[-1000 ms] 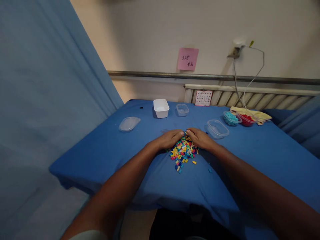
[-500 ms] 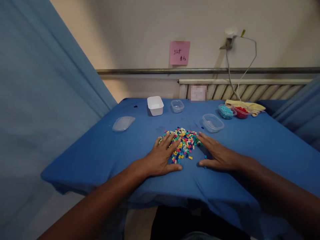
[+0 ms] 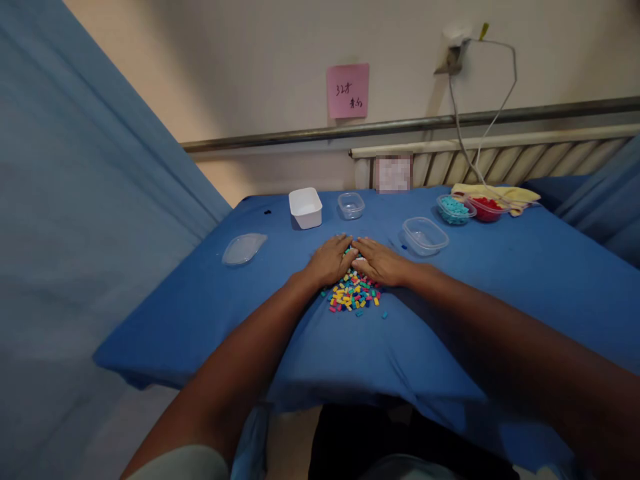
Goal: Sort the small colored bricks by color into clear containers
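A pile of small coloured plastic building pieces (image 3: 354,295) in yellow, pink, teal, white and blue lies on the blue-covered table (image 3: 200,313). My left hand (image 3: 330,260) rests on the pile's far left side, fingers stretched forward. Opposite it, my right hand (image 3: 383,262) lies against the far right side with its fingers out straight. Thumbs and fingertips of both hands nearly meet, and a few pieces show between them. Neither hand has a grip on a piece. Pieces under the palms are hidden.
Behind the pile stand a white tub (image 3: 306,209), a small clear container (image 3: 351,207) and a larger clear container (image 3: 425,237). Turquoise pieces (image 3: 454,209) and red pieces (image 3: 486,209) fill two containers by a yellow cloth (image 3: 517,196). A clear lid (image 3: 244,249) lies left.
Both hands have moved forward and inward, from apart at the pile's sides to nearly touching over its far part. The pile has become narrower. The view has tilted slightly.
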